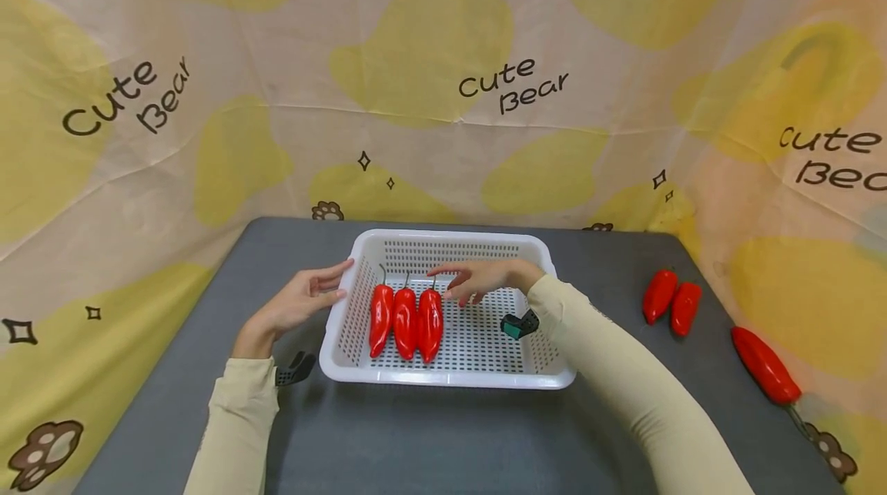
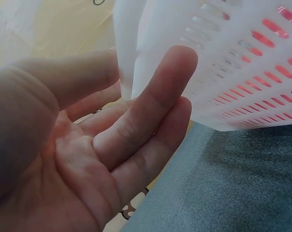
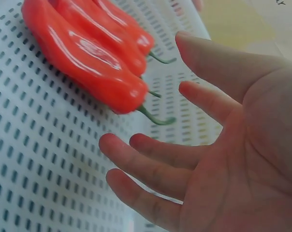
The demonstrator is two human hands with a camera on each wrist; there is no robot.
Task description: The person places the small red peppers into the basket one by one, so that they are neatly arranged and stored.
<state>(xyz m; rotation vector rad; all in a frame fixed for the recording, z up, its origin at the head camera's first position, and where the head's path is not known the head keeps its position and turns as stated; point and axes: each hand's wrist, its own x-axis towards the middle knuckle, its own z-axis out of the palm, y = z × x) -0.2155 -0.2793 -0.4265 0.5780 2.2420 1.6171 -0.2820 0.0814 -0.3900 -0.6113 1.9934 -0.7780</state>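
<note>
Right hand [image 1: 485,278]: released, over white perforated plastic basket [image 1: 450,379]
Left hand [image 1: 298,299]: relaxed, touching basket rim; should brace it
Long glossy red peppers [image 1: 405,318]: best handled mid-body

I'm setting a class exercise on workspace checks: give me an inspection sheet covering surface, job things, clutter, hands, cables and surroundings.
Surface: grey tabletop.
Job things: white basket holding three red peppers side by side; three more red peppers near the table's right edge.
Clutter: nothing seen.
Hands: left hand touches the basket's left rim, grip unclear; right hand over the basket, holding nothing.
Cables: nothing seen.
Surroundings: cloth printed "Cute Bear".
</note>
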